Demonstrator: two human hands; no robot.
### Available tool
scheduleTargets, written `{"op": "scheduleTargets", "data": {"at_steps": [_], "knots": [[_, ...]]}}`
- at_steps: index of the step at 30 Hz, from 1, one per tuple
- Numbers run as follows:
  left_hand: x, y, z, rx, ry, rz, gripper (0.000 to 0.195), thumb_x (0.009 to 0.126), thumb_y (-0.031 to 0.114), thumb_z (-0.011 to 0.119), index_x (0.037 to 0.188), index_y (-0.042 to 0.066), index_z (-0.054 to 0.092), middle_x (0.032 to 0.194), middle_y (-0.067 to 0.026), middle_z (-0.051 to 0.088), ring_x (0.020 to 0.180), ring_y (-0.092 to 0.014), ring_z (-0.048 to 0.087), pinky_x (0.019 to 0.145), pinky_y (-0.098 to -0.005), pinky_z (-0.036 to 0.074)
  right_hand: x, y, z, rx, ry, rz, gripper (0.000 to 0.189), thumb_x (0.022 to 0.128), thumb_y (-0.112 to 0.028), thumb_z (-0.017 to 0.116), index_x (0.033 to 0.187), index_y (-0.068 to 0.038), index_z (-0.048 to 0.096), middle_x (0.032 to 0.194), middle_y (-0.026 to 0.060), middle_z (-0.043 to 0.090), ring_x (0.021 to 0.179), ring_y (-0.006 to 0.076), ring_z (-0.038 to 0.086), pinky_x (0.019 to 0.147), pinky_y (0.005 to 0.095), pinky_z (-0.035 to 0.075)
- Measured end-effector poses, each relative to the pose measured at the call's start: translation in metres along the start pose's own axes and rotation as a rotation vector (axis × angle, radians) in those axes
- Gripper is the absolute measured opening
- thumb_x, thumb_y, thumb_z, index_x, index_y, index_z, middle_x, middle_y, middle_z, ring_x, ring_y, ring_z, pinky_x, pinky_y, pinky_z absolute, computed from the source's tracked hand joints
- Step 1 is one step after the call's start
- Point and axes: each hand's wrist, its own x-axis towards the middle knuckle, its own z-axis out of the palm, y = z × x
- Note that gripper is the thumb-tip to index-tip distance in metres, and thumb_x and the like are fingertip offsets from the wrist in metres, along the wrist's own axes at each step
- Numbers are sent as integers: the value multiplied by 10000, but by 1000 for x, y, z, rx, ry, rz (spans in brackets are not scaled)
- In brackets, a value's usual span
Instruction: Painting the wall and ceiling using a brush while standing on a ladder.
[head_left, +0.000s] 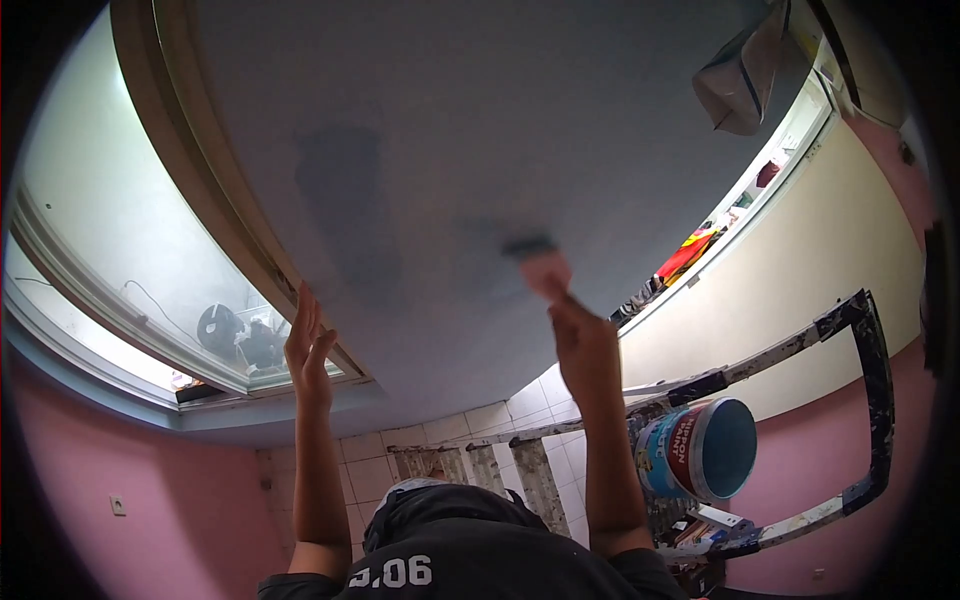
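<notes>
My right hand grips a pink-handled tool with a dark, blurred edge, most likely a paintbrush or scraper, held against the grey-blue wall. Darker patches mark the wall around the tool and farther left. Raised with its fingers extended, my left hand rests at the edge of the window frame and holds nothing. A Nippon Paint bucket stands on the ladder at the lower right, beside my right forearm.
A paint-spattered metal ladder extends around my right side, its treads below me. Sliding glass panes are at the left. Plastic sheeting hangs at the upper right. Pink walls and a tiled floor lie below.
</notes>
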Motion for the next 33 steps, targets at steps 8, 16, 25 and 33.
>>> {"op": "scheduleTargets", "data": {"at_steps": [8,16,25,33], "knots": [[-3,3,6,6,13,8,749,772,200,550,1462,24,316,1513,-167,318,1410,-338,268,1155,-491,215,7,37,42,-179,110,-171,482,937,-93,430,1416,-145,413,592,138,576,540,327,610,515,440,505],[2,-11,6,67,41,167,661,802,108,520,1437,18,361,1494,-158,356,1388,-328,317,1141,-475,272,-12,57,42,-162,-112,-9,365,872,-83,591,1213,-205,642,773,230,641,718,407,638,629,439,529],[-1,-8,8,-2,136,125,606,830,111,508,1414,-6,399,1450,-189,414,1363,-335,369,1139,-467,283,0,-16,15,-23,486,-254,373,910,7,564,1276,-59,587,765,159,673,610,215,661,548,345,503],[0,-7,6,-63,107,70,569,852,45,477,1409,-30,390,1454,-188,409,1374,-335,348,1141,-458,273,-38,74,78,-142,-254,-85,443,888,-71,493,1294,-238,557,858,149,690,714,348,664,651,460,532]]}}
